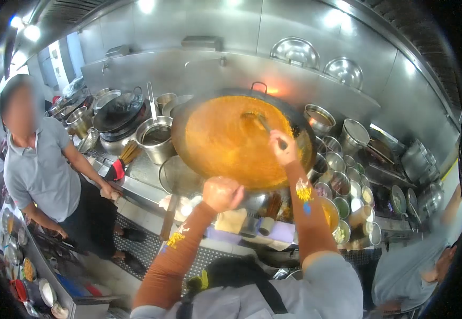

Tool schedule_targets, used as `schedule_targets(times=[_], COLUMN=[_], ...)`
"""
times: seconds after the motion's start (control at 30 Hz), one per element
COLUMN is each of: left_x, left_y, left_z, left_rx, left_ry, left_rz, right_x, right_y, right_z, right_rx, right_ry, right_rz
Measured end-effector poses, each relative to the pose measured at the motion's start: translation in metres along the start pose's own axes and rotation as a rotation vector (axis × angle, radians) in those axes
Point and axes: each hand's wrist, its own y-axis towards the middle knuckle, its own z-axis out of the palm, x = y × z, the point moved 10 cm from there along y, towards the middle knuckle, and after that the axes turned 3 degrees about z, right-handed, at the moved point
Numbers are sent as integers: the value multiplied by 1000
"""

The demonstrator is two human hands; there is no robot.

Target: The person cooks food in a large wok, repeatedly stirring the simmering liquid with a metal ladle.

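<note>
A big black wok [306,146] holds a wide pool of orange sauce [220,141] that reaches close to its rim. My right hand [284,148] is closed around the handle of a ladle [264,124], whose bowl dips into the sauce near the far side. Curled into a fist, my left hand [223,194] hovers at the near left edge of the wok; nothing shows in its fingers. Just left of that hand lies a round mesh strainer [175,174] with a long handle, partly hidden by my forearm.
Left of the wok stands a steel pot [156,139] of dark liquid. Several metal containers [340,183] crowd the right side. Folded cloths [231,220] lie on the near edge. One person [45,170] stands at the left; another person [406,271] is at the lower right.
</note>
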Motion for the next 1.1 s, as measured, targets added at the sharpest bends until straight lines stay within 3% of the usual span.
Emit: schedule_targets(times=[0.13, 0.5, 1.1], left_x=[-1, 4, -5], left_y=[-1, -13, -12], left_z=[3, 12, 6], left_rx=[14, 79, 35], left_ry=[-3, 24, 17], left_rz=[-14, -90, -97], right_x=[-35, -14, 138], right_y=[20, -52, -158], right_z=[-2, -11, -80], right_rx=[-198, -129, 67], right_ry=[118, 215, 76], right_rz=[186, 264, 162])
